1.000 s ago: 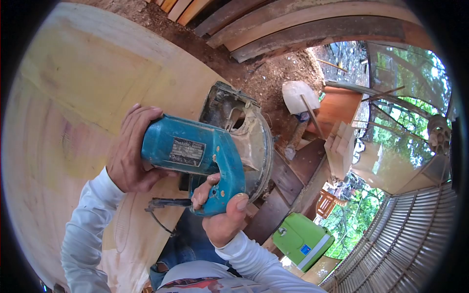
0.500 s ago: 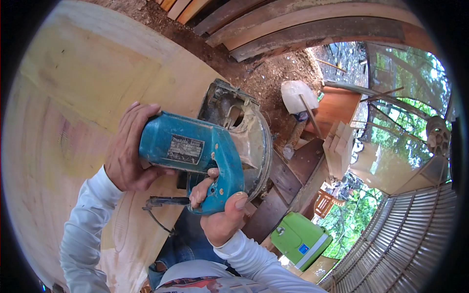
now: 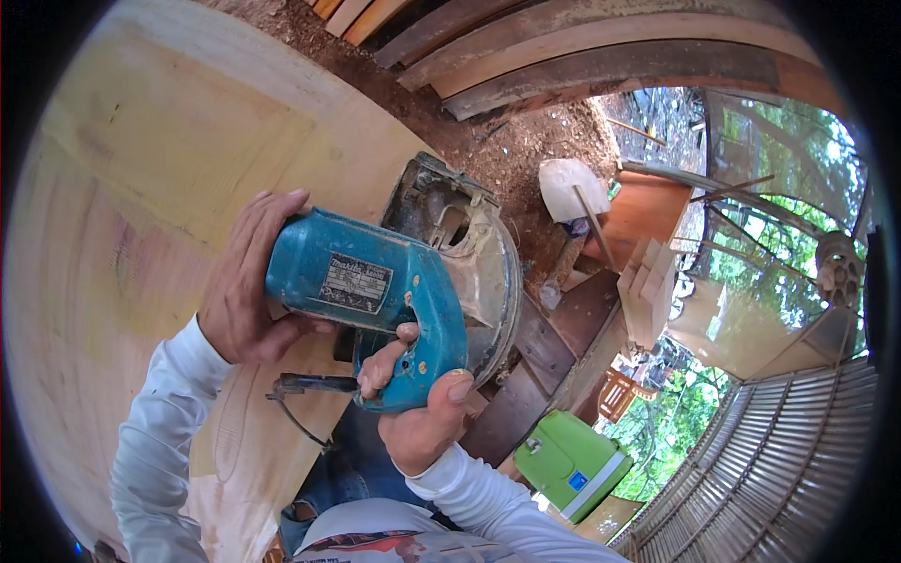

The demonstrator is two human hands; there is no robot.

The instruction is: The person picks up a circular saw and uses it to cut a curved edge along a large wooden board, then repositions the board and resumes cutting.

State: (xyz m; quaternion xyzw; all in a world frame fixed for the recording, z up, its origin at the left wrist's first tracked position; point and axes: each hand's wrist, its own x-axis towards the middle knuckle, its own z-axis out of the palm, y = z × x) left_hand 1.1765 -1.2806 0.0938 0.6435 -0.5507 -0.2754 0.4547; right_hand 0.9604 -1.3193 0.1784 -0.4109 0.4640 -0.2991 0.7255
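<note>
A teal circular saw [image 3: 347,267] with a worn label rests over the right edge of a broad pale wooden board [image 3: 188,122]. My left hand [image 3: 246,286] wraps round the rear end of its motor housing, thumb below and fingers above. My right hand [image 3: 418,408] grips the saw's handle, with fingertips showing through the handle opening and the thumb along the outer side. The dusty metal guard [image 3: 483,272] faces right. From the handle's lower end a dark cord [image 3: 305,383] hangs down. The blade cannot be made out.
Long planks [image 3: 601,70] lie at the top beside sawdust-covered ground [image 3: 511,155]. To the right are a green container [image 3: 571,464], stacked wood pieces [image 3: 648,291] and a reddish-brown board [image 3: 643,220]. Corrugated sheeting [image 3: 770,450] fills the lower right.
The view has shifted very slightly. Both hands keep their hold on the saw, which stays in nearly the same place over the board.
</note>
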